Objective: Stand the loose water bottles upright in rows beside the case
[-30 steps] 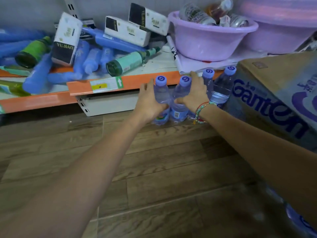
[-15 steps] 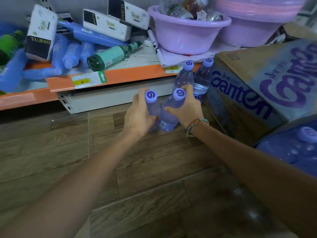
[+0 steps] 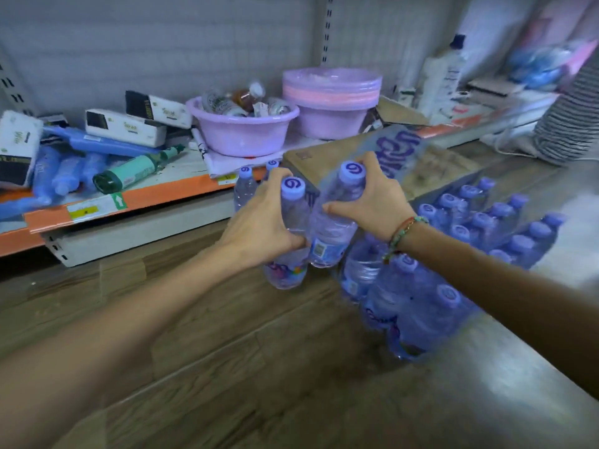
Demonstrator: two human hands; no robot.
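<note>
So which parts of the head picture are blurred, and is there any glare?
Head view: the case and the near bottles are smeared by motion; the two held bottles are fairly sharp; pale glare lies on the floor at lower right; the shelf edge bows from the wide lens.

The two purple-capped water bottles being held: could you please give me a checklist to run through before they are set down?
1. Left hand grips its clear plastic bottle with purple cap: ok.
2. Right hand grips the second purple-capped bottle: ok.
3. Both bottles cap-up: ok, slightly tilted.
4. Bare wooden floor below for landing: ok.
5. Two standing bottles behind, beside the printed cardboard case: ok.
6. Bottles resting on floor: not ok, lifted.
</note>
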